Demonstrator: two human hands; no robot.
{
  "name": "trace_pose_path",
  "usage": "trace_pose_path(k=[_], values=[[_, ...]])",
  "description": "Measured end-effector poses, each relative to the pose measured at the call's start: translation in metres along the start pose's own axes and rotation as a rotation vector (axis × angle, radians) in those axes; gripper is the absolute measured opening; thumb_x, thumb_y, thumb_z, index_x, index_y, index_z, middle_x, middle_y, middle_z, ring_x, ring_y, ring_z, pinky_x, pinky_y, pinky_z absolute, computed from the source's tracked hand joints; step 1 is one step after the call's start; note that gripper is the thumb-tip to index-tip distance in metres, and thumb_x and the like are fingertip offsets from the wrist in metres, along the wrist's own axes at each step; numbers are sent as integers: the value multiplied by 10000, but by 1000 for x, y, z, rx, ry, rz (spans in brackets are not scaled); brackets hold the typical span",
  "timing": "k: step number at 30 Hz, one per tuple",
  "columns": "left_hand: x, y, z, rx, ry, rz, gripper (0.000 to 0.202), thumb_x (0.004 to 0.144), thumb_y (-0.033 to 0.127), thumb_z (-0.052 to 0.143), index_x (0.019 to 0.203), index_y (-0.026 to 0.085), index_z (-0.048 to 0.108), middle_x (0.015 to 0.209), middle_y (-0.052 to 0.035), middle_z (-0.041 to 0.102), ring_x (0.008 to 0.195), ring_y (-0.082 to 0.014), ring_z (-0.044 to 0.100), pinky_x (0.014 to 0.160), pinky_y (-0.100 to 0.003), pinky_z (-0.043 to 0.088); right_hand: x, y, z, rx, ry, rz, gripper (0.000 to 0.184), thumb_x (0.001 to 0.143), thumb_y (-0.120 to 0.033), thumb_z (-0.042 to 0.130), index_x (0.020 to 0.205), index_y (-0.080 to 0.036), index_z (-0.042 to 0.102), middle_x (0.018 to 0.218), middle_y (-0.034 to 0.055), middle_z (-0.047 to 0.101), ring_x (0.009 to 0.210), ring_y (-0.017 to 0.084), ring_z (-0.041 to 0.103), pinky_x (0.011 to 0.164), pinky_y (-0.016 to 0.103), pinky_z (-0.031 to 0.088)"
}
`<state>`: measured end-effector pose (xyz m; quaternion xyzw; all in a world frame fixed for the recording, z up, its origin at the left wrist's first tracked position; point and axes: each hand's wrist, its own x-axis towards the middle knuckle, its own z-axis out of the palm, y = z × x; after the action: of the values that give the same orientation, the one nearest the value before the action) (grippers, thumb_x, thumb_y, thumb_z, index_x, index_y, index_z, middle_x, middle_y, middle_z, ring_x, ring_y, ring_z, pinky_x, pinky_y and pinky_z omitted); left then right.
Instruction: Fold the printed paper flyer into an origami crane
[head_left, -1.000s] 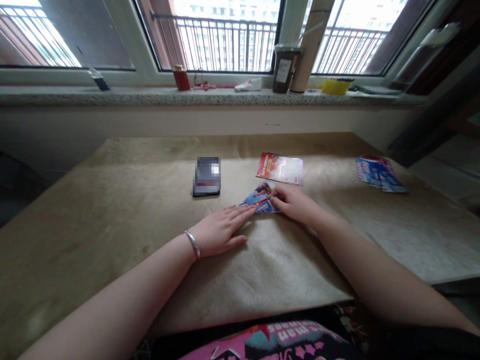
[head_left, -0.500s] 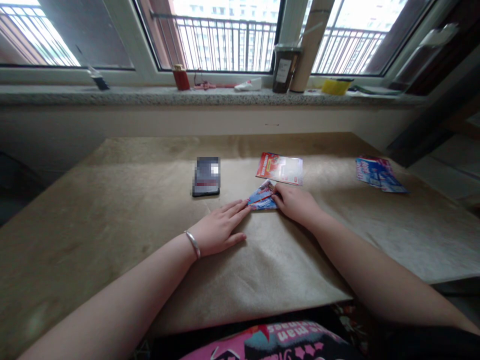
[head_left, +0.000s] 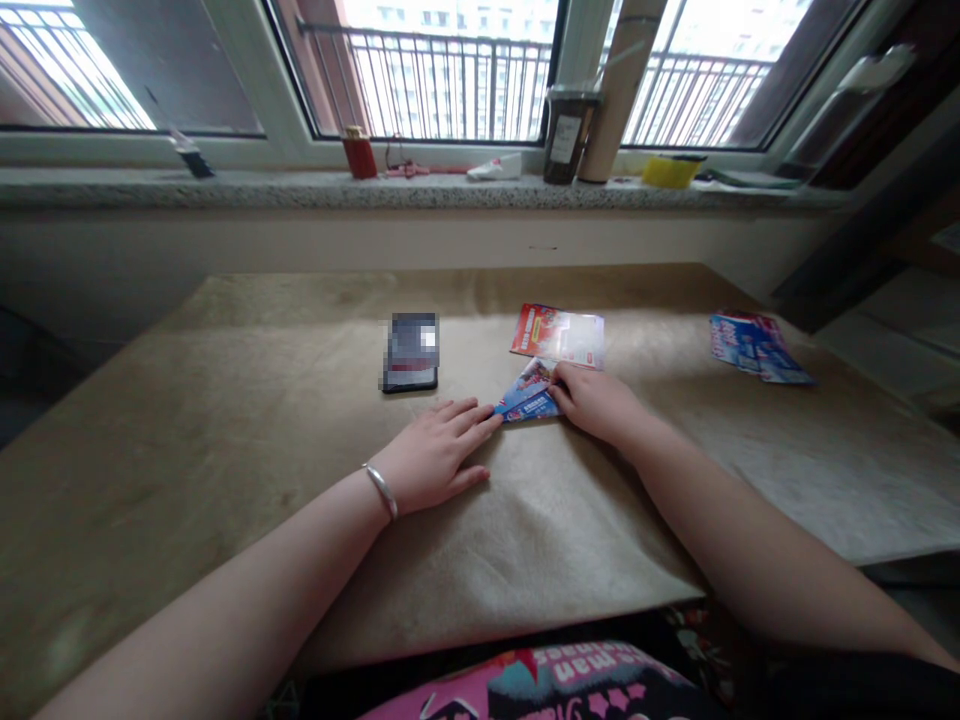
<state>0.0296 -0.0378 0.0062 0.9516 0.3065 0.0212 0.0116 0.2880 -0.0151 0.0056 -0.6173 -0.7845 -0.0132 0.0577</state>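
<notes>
Small update from a second ago: the folded leaflet [head_left: 529, 398] looks tighter now. It used to splay out a bit wider toward the left, and now it sits as a compact pointed triangle, flat on the worktop [head_left: 225, 420], just in front of the red and white leaflet [head_left: 559, 335]. Both hands have crept in with it. The left hand [head_left: 439, 455] slid up a touch, and its fingertips now meet the triangle's left point. Its grip is wide, palm down and fingers spread flat, holding nothing, only pinning the corner. The right hand [head_left: 596, 402] has settled over the right end with its fingers bent down. I can't tell whether that grip pinches the edge or only presses on it, because the thumb is hidden. So the crease reads as pressed further down than it was.

As for materials, the leaflet is glossy printed paper, blue with red, thin with sharp edges. The worktop cover is a tan, fuzzy, felt-like sheet. There's a smooth silver bracelet [head_left: 381, 490] on the left wrist. A dark, flat, rectangular phone [head_left: 410, 352] lies to the left, and more blue leaflets [head_left: 757, 345] lie well off to the right.
</notes>
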Motion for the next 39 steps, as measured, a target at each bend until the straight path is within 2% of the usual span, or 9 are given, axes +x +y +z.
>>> trace_pose_path(k=[7, 12, 15, 20, 24, 27, 31, 36, 39], values=[[-1, 5, -7, -8, 12, 50, 546, 895, 469, 463, 1372, 212, 398, 1436, -53, 413, 1291, -287, 379, 1072, -431, 318, 1, 1, 0, -37, -8, -10, 213, 925, -353, 375, 926, -207, 530, 981, 75, 679, 863, 231, 630, 659, 291, 408], [0, 6, -7, -39, 32, 15, 610, 877, 442, 503, 1398, 165, 349, 1394, -82, 461, 1287, -261, 391, 1070, -382, 333, 2, 4, 3, -12, 10, -44, 199, 923, -339, 385, 916, -202, 530, 974, 69, 670, 877, 219, 621, 687, 287, 409], [0, 5, -5, -44, 30, 9, 604, 881, 446, 493, 1395, 160, 355, 1403, -81, 450, 1296, -263, 377, 1081, -387, 319, 0, 3, 2, 16, 19, -18, 188, 917, -333, 400, 924, -199, 532, 961, 68, 663, 854, 213, 613, 677, 285, 404], [0, 6, -6, -61, 34, 10, 582, 884, 443, 487, 1387, 176, 367, 1414, -75, 438, 1305, -256, 359, 1085, -399, 310, -2, -5, -7, 46, 156, -5, 222, 899, -289, 424, 1043, -173, 548, 1039, 101, 607, 910, 221, 561, 731, 300, 404], [1, 7, -9, -69, 30, 14, 572, 884, 435, 489, 1382, 175, 379, 1411, -76, 441, 1302, -261, 362, 1085, -406, 309, -4, -12, -14, -17, 220, -106, 281, 907, -335, 419, 1033, -181, 618, 1094, 126, 579, 1009, 271, 488, 849, 369, 371], [1, 8, -10, -75, 42, 17, 577, 880, 437, 496, 1385, 187, 374, 1411, -75, 442, 1302, -262, 364, 1084, -414, 313, -4, -17, -14, -16, 180, -230, 297, 916, -371, 419, 961, -194, 653, 1095, 107, 600, 1031, 268, 472, 907, 393, 327], [1, 9, -11, -78, 26, 11, 587, 883, 435, 491, 1394, 178, 358, 1422, -69, 428, 1315, -251, 351, 1091, -388, 313, -3, -24, -11, 44, 114, -327, 278, 920, -371, 429, 964, -202, 645, 990, 73, 639, 970, 227, 511, 897, 364, 316], [1, 8, -13, -71, 3, 10, 578, 886, 428, 487, 1392, 178, 364, 1440, -54, 408, 1326, -242, 345, 1097, -368, 313, -2, -29, -8, 86, 85, -434, 259, 915, -330, 427, 920, -179, 638, 922, 75, 642, 936, 212, 515, 841, 325, 331], [0, 6, -14, -65, -7, 22, 543, 892, 401, 483, 1379, 181, 387, 1446, -42, 402, 1332, -234, 344, 1095, -362, 322, -1, -30, -5, 105, 89, -440, 232, 900, -297, 435, 878, -170, 628, 887, 74, 637, 897, 205, 508, 818, 314, 337]])
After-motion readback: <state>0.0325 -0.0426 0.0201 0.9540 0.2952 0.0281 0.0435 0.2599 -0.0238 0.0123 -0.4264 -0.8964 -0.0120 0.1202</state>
